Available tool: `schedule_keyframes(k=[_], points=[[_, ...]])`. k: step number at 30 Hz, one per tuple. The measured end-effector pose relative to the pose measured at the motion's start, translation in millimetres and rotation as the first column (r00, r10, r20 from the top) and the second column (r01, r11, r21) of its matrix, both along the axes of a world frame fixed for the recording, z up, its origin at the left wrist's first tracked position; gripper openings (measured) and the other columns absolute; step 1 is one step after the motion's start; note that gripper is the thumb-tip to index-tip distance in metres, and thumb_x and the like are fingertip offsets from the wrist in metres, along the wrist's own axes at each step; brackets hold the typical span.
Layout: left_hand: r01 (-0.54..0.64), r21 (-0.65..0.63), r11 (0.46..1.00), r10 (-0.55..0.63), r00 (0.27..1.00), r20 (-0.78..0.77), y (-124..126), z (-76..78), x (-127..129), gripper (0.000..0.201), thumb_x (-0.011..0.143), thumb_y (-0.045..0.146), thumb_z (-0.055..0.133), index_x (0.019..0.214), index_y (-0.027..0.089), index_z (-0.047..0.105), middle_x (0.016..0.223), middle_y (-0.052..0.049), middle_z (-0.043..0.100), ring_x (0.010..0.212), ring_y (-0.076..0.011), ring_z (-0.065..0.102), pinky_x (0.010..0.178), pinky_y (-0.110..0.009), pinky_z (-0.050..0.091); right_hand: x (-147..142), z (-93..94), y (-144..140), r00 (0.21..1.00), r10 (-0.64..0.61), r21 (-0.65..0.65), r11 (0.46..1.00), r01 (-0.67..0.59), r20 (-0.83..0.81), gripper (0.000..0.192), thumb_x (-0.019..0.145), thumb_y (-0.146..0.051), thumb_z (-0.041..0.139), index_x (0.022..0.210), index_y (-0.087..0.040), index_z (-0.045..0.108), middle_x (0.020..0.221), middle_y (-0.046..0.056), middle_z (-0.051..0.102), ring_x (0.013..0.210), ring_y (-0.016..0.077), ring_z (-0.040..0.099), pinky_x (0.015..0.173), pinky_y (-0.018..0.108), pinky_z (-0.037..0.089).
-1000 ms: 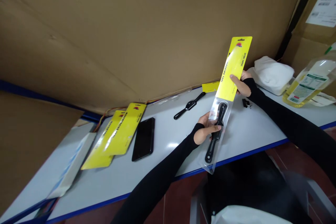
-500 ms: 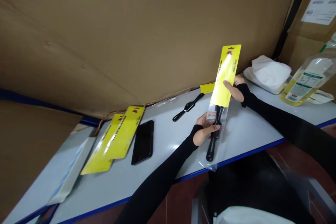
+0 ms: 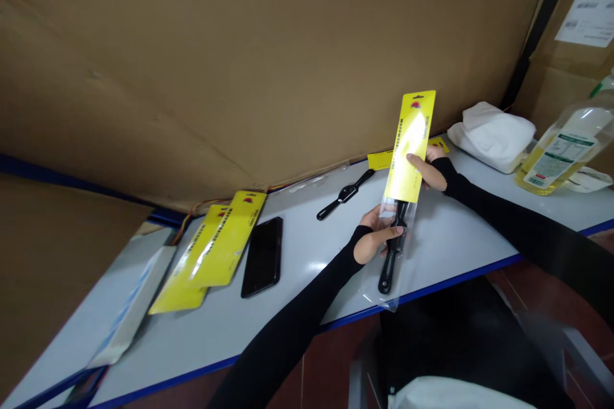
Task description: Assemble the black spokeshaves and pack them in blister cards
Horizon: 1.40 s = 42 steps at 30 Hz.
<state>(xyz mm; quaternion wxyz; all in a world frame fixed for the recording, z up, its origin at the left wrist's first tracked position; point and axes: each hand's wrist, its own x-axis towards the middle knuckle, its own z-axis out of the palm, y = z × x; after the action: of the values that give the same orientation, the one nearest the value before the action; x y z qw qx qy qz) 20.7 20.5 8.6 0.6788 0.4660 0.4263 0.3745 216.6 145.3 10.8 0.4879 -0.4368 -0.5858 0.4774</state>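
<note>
Between my hands, over the table's front part, is a black spokeshave [image 3: 389, 265] in a clear plastic sleeve [image 3: 404, 268]. A yellow card printed "spoke shave" [image 3: 409, 169] covers the upper part of it. My left hand [image 3: 377, 236] is closed round the spokeshave's middle through the plastic, thumb on top. My right hand [image 3: 426, 166] pinches the card's right edge, thumb on its face and fingers behind. A second black spokeshave [image 3: 348, 193] lies bare on the table behind my left hand. Another yellow card [image 3: 380, 160] lies partly hidden behind the held one.
Left on the white table [image 3: 297, 307] are overlapping yellow cards [image 3: 230, 249] and a black phone [image 3: 262, 255]. A white cloth-like bundle [image 3: 494, 134] and a bottle of yellow liquid [image 3: 561, 147] stand right. A cardboard wall [image 3: 268, 77] rises behind; a blue edge [image 3: 446, 284] runs along the front.
The yellow card sits slightly lower and leans a little less, with a brighter glare on it. Both hands keep their hold. The view has shifted slightly.
</note>
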Motion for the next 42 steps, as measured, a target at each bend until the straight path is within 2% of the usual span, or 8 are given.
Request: schedule_keyframes(k=[5, 13, 19, 26, 32, 35, 38, 42], points=[[-0.031, -0.009, 0.999, 0.032, 0.999, 0.018, 2.8, -1.2, -2.4, 0.069, 0.066, 0.040, 0.093, 0.118, 0.016, 0.054, 0.075, -0.004, 0.075, 0.039, -0.0138, 0.057, 0.030, -0.022, 0.035, -11.0, -2.2, -13.0, 0.980, 0.200, -0.064, 0.978, -0.198, 0.013, 0.050, 0.078, -0.066, 0.079, 0.089, -0.019, 0.068, 0.061, 0.003, 0.071, 0.035, 0.0131, 0.052, 0.027, 0.025, 0.037], [0.054, 0.025, 0.998, -0.055, 0.998, 0.013, -1.0, 3.8, -1.0, 0.062, 0.071, 0.041, 0.091, 0.115, 0.017, 0.054, 0.077, -0.006, 0.076, 0.040, -0.0122, 0.056, 0.030, -0.021, 0.031, 18.3, 7.9, 37.0, 0.990, -0.069, -0.051, 0.997, 0.063, -0.126, 0.068, 0.064, -0.068, 0.087, 0.108, -0.026, 0.058, 0.097, 0.010, 0.080, 0.066, 0.0269, 0.074, 0.037, 0.035, 0.054], [0.142, 0.024, 0.990, -0.142, 0.990, -0.006, -2.7, 5.2, -0.4, 0.065, 0.073, 0.040, 0.090, 0.120, 0.015, 0.054, 0.077, -0.006, 0.076, 0.039, -0.0111, 0.054, 0.030, -0.021, 0.031, 32.3, 1.8, 51.1, 0.992, -0.080, 0.103, 0.991, 0.089, -0.096, 0.067, 0.063, -0.076, 0.086, 0.101, -0.024, 0.065, 0.089, 0.010, 0.079, 0.083, 0.0338, 0.078, 0.069, 0.051, 0.069], [0.120, -0.003, 0.993, -0.120, 0.992, 0.026, 1.3, -0.2, -3.9, 0.065, 0.071, 0.032, 0.086, 0.125, 0.012, 0.056, 0.077, -0.008, 0.077, 0.044, -0.0159, 0.062, 0.031, -0.020, 0.032, 30.3, -3.6, 52.4, 0.970, -0.190, 0.233, 0.947, 0.221, -0.151, 0.131, 0.051, -0.066, 0.096, 0.158, -0.025, 0.032, 0.116, 0.014, 0.078, 0.097, 0.0403, 0.078, 0.076, 0.055, 0.067], [0.080, -0.088, 0.993, -0.071, 0.993, 0.092, 2.3, 0.3, -7.4, 0.068, 0.068, 0.032, 0.078, 0.130, 0.008, 0.064, 0.088, -0.013, 0.080, 0.045, -0.0176, 0.062, 0.032, -0.024, 0.034, 26.5, 3.8, 26.6, 0.998, -0.059, 0.115, 0.992, 0.058, 0.007, 0.110, 0.060, -0.054, 0.094, 0.152, -0.026, 0.039, 0.111, 0.011, 0.077, 0.067, 0.0257, 0.074, 0.045, 0.034, 0.058], [-0.036, -0.118, 0.992, 0.046, 0.995, 0.089, 4.1, 0.1, -7.9, 0.062, 0.069, 0.038, 0.081, 0.123, 0.009, 0.070, 0.090, -0.013, 0.081, 0.051, -0.0204, 0.066, 0.039, -0.029, 0.045, 15.2, 3.8, 9.9, 0.997, -0.002, 0.135, 0.991, -0.008, 0.076, 0.089, 0.062, -0.053, 0.094, 0.137, -0.025, 0.053, 0.110, 0.011, 0.077, 0.077, 0.0263, 0.076, 0.053, 0.034, 0.061], [-0.133, -0.168, 0.977, 0.155, 0.981, 0.120, 7.6, -0.1, -8.3, 0.059, 0.067, 0.039, 0.085, 0.116, 0.009, 0.074, 0.097, -0.014, 0.081, 0.078, -0.0319, 0.077, 0.067, -0.037, 0.061, 5.6, 1.1, 0.9, 0.988, 0.032, 0.176, 0.983, -0.059, 0.154, 0.075, 0.064, -0.053, 0.093, 0.124, -0.023, 0.060, 0.110, 0.011, 0.078, 0.090, 0.0275, 0.077, 0.071, 0.039, 0.065], [-0.123, -0.213, 0.969, 0.163, 0.970, 0.180, 13.7, -0.7, -15.6, 0.063, 0.066, 0.040, 0.085, 0.119, 0.008, 0.074, 0.103, -0.015, 0.082, 0.093, -0.0381, 0.079, 0.081, -0.043, 0.063, 0.3, -3.0, -2.7, 0.980, 0.069, 0.114, 0.989, -0.091, 0.186, 0.078, 0.063, -0.054, 0.094, 0.124, -0.024, 0.058, 0.108, 0.010, 0.078, 0.074, 0.0236, 0.075, 0.050, 0.032, 0.059]])
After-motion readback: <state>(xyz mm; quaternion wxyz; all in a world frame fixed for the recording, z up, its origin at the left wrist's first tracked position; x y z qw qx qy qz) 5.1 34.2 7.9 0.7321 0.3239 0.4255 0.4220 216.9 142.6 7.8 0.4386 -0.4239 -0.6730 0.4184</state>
